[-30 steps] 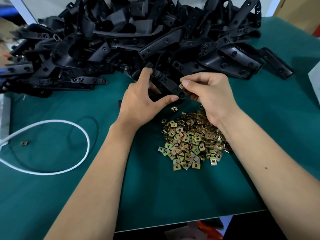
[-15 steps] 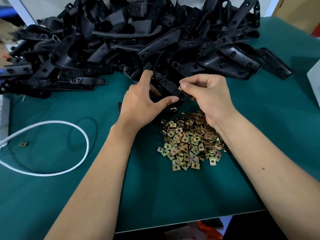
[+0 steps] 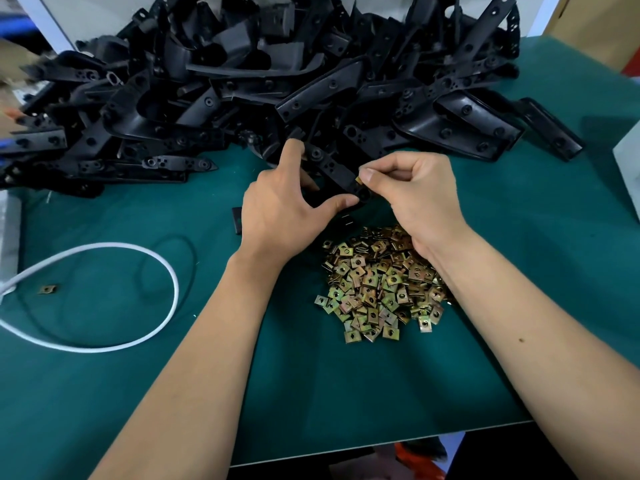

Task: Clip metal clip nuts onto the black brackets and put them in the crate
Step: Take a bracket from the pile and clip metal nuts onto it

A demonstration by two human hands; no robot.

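Observation:
My left hand grips a black bracket between forefinger and thumb, just above the green mat. My right hand pinches a brass-coloured clip nut against the bracket's near end. A heap of loose clip nuts lies on the mat below both hands. A big pile of black brackets fills the back of the table. No crate shows in this view.
A white cable loops over the green mat at the left, with a single clip nut beside it. A small black part lies left of my left hand. The table's front edge runs near the bottom right.
Both hands have stayed over the same spot; my right hand has pushed the clip nut slightly further onto the bracket's end.

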